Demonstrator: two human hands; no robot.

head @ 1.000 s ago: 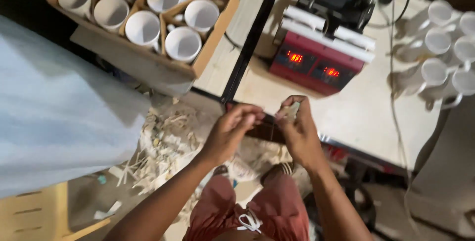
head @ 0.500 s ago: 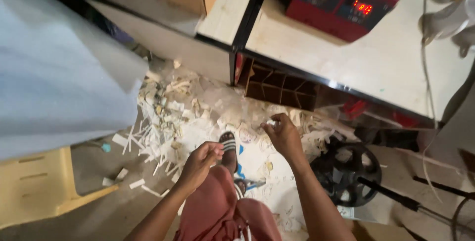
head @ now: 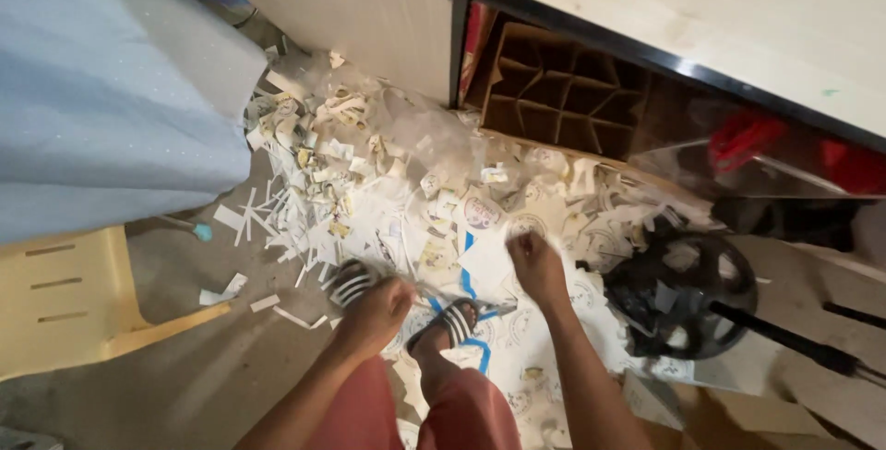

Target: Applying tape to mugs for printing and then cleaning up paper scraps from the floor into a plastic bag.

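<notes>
I see both hands low over the paper pile [head: 434, 201] on the floor. Taking that pile as my reference for everything.

Left hand [head: 377, 313]: at the pile's near edge, fingers curled shut into a loose fist. I can't tell if anything is inside it. It sits just above the sandals [head: 443, 321], black with white stripes, which stand on the near part of the pile.

Right hand [head: 535, 264]: also over the near part of the pile, to the right of the left hand, well apart from it. Fingers closed, knuckles up. Whether it pinches a scrap, I can't tell; too blurred.

The pile itself: white paper scraps and strips, some with round printed marks, a few blue tape bits [head: 469, 276] near the sandals. It spreads from the blue cloth [head: 101, 108] on its left to the black fan [head: 683, 293] on its right.

Beyond the pile: a cardboard divider box [head: 563, 99], empty cells facing me, tucked under the table [head: 701, 16]. The table's black-edged light top runs across the far side.

Left of the pile, nearer me: a yellow plastic chair [head: 74, 298], partly under the blue cloth. A few stray strips lie on bare floor between chair and pile.

Red shorts [head: 443, 413] on my side of the pile, below both hands.
</notes>
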